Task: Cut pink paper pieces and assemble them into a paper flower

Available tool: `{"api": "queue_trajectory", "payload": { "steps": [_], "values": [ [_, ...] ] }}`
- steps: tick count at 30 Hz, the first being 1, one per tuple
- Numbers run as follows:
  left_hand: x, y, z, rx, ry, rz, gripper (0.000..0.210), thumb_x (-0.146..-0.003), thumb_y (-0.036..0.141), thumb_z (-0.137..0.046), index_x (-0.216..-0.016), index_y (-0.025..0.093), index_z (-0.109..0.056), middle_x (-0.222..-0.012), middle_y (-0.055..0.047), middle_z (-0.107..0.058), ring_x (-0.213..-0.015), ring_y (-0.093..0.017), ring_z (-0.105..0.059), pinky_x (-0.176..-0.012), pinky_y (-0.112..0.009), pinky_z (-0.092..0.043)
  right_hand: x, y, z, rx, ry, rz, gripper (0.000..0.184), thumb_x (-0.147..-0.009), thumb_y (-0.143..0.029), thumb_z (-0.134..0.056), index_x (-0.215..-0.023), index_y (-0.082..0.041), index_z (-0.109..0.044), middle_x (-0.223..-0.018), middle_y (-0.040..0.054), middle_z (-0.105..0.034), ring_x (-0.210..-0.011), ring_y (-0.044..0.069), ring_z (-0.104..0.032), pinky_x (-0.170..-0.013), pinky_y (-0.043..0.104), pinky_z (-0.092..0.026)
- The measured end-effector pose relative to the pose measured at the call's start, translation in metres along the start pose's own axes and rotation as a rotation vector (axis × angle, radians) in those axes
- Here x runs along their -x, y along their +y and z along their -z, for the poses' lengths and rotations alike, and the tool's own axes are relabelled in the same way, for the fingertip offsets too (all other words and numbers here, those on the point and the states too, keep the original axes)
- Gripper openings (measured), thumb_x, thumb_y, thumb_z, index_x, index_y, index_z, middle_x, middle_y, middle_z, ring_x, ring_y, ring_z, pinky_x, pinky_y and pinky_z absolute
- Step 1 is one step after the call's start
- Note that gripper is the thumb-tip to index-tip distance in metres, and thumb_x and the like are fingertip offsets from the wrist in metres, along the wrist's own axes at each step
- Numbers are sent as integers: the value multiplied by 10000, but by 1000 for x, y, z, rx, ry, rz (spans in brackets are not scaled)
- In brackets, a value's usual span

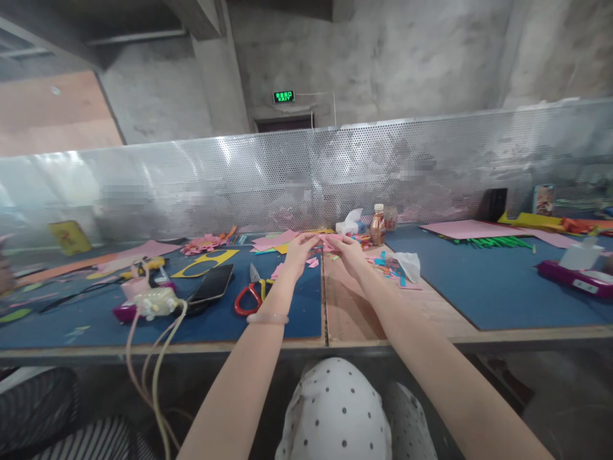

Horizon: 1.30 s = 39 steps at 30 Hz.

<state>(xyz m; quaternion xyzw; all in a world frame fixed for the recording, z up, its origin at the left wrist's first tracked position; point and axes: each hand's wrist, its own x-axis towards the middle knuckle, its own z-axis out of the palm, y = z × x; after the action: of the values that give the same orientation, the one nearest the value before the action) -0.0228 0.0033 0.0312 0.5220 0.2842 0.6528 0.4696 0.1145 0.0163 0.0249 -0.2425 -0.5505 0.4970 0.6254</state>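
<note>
Both arms stretch forward over the table. My left hand [301, 249] is closed, its fingertips pinching a small pink paper or foam piece [327, 241]. My right hand [347, 249] pinches the same piece from the other side; its exact shape is partly hidden by the fingers. Small pink scraps [313, 262] lie just below my left hand. Red-handled scissors [248, 300] rest to the left of my left forearm, with a yellow handle beside them. Right of my right hand is a pile of blue, orange and pink scraps [390, 267] with a crumpled white tissue [408, 265].
A power strip [156, 303] with cables and a black phone [213, 284] lie left. Yellow cut-out sheet [205, 262] and pink flower [205, 243] are behind them. A brown bottle [378, 227] stands ahead, before a perforated metal partition [268, 185]. Pink sheets [472, 229] lie right.
</note>
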Motion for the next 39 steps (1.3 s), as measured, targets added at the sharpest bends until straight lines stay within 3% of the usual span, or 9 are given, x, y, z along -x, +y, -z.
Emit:
{"api": "queue_trajectory", "payload": {
  "steps": [21, 30, 39],
  "values": [
    [2, 4, -2, 84, -10, 4, 200, -602, 271, -689, -739, 148, -609, -756, -25, -635, -699, -134, -608, -696, -300, -487, 1, -1, 1, 23, -12, 17, 223, -575, -358, -724, -744, -212, -711, -821, 28, -689, -740, 147, -608, -682, 268, -457],
    [0, 3, -2, 84, 1, 35, 229, -651, 321, -653, -778, 131, -640, -840, -87, -662, -773, -174, -619, -707, -310, -481, 2, 0, 0, 31, 33, 37, 228, -581, -358, -711, -745, -199, -708, -810, 35, -690, -753, 163, -605, -710, 292, -467],
    [-1, 0, -1, 24, 39, -47, 271, -580, 325, -721, -757, 143, -626, -779, -36, -642, -714, -135, -610, -689, -282, -474, 3, 1, -1, 61, 16, 56, 237, -607, -349, -690, -779, -187, -713, -876, 49, -693, -804, 170, -611, -731, 291, -465]
  ]
}}
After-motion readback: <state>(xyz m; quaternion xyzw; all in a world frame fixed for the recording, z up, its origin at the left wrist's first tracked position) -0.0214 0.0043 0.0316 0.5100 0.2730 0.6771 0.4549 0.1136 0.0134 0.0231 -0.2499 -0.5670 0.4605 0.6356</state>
